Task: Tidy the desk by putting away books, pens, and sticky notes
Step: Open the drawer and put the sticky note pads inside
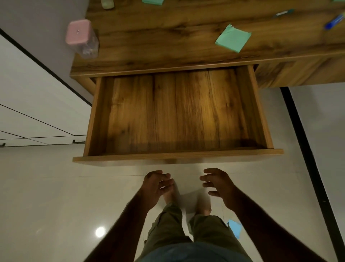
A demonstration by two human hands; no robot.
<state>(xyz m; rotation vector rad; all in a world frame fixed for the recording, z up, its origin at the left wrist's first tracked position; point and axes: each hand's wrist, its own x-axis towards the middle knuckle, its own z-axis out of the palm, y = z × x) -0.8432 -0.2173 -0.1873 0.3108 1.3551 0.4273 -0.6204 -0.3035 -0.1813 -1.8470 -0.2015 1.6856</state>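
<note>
The wooden desk's drawer [177, 156] is pulled fully out and holds nothing. My left hand [155, 187] and my right hand [218, 184] hover just in front of the drawer's front panel, fingers apart, holding nothing. On the desk top [149, 37] lies a green sticky-note pad [233, 38] near the front edge. Another green pad [153, 1] is cut off at the top. Two blue pens [283, 13] [335, 21] lie at the far right.
A pink-lidded clear container [82, 39] stands at the desk's left corner. A pale green object [107, 3] sits at the top edge. A blue sticky note [234, 228] lies on the white tiled floor by my right leg. A black strip [306, 159] runs along the floor on the right.
</note>
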